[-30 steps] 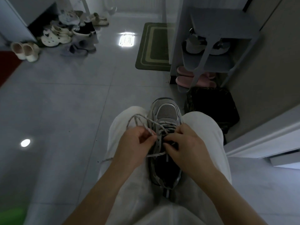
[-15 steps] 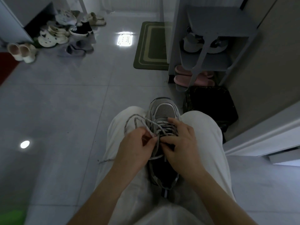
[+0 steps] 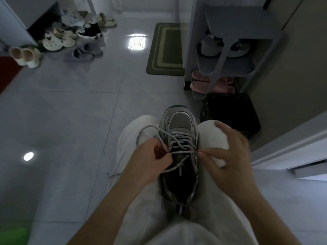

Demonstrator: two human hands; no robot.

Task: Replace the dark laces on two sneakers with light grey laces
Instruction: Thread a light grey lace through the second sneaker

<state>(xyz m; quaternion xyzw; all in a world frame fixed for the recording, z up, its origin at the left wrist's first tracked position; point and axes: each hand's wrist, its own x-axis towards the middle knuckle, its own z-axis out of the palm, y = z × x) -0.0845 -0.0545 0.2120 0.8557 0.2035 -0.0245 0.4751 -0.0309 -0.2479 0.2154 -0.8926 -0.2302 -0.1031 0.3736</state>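
A grey sneaker [image 3: 179, 121] lies wedged between my knees, toe pointing away from me. A light grey lace [image 3: 178, 138] is threaded through its front eyelets. My left hand [image 3: 150, 158] grips one strand of the lace at the shoe's left side, and a loop arcs over my left knee. My right hand [image 3: 228, 152] pinches the other strand and holds it taut to the right, over my right knee. A loose lace end trails off my left thigh toward the floor. The second sneaker is not in view.
A black bin [image 3: 230, 114] stands just right of my knees, below a grey shoe rack [image 3: 230, 64] holding pink slippers [image 3: 200, 84]. A green mat [image 3: 168, 50] lies ahead. Several shoes [image 3: 58, 39] are piled at the far left on the tiled floor.
My right hand has moved from the shoe's middle out to the right, drawing the lace strand taut across the eyelets. My left hand has stayed by the shoe's left side.
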